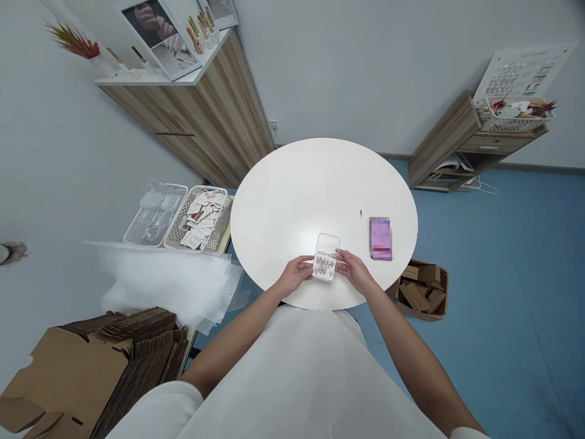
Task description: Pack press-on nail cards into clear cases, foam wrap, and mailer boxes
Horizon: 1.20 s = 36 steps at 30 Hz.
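Observation:
A small clear plastic case (324, 268) with its lid (328, 244) raised is at the near side of the white table. Several press-on nails with a silvery, pinkish look lie in rows inside it. My left hand (295, 274) pinches the case's left side between thumb and fingers. On the opposite side, my right hand (355, 271) grips the right edge near the hinge, its fingertips partly hidden. A purple, blurred rectangular object (381, 239) lies on the table to the right of my right hand.
Left of the round table (320, 177) stand a basket of printed cards (222, 216) and a basket of clear packets (155, 216). White sheets (169, 280) and flattened cardboard boxes (82, 372) are nearer. A carton of small boxes (423, 289) sits on the floor at right.

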### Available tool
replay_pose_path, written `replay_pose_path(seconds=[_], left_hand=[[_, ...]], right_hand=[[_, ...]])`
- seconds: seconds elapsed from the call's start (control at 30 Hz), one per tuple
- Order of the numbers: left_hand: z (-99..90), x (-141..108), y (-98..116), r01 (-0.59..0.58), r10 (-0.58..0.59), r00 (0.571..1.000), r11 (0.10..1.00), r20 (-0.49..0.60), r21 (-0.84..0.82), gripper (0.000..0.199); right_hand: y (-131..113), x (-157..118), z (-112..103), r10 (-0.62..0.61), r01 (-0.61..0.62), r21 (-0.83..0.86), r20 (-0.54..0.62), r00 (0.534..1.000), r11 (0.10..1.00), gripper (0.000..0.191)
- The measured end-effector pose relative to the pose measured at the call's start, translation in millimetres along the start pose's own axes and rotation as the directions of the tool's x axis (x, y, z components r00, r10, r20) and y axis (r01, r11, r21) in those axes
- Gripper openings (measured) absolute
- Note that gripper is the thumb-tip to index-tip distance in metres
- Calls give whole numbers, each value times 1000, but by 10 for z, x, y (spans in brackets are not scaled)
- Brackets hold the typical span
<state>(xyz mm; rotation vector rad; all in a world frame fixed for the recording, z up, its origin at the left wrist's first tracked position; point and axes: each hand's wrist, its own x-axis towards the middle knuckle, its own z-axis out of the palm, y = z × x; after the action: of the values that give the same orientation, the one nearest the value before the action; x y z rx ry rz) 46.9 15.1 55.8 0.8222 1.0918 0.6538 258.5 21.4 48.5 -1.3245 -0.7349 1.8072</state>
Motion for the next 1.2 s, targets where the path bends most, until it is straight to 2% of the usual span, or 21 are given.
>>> replay_pose_path(seconds=[0.17,0.27,0.4,0.53,0.63,0.8,1.03,1.2], left_hand=[[39,-46,32,58,-57,998,998,15,-22,52],[45,-55,45,93,-92,996,995,23,-44,53],[58,-56,56,98,-97,995,989,8,-108,51],[98,-53,40,90,-95,995,985,-22,-149,48],[126,-53,13,77,-85,996,983,-41,-165,46],[138,-62,-35,45,-54,997,985,-49,-169,46],[164,-106,-30,92,-95,995,984,-10,-153,43],[202,-117,-12,110,-110,994,994,-14,-9,45]], right_hand=[[-93,18,17,-36,36,-28,-8,999,999,37],[-90,-26,21,-84,85,-12,28,996,996,34],[-55,-116,33,-110,113,-32,81,991,993,30],[-10,-194,57,-125,126,-23,60,990,992,26],[20,-252,72,-128,127,26,37,991,992,33],[122,-346,96,-63,61,46,22,998,997,45],[280,-374,92,-37,41,46,-83,996,998,56],[272,-380,61,-28,38,88,-122,992,995,56]])
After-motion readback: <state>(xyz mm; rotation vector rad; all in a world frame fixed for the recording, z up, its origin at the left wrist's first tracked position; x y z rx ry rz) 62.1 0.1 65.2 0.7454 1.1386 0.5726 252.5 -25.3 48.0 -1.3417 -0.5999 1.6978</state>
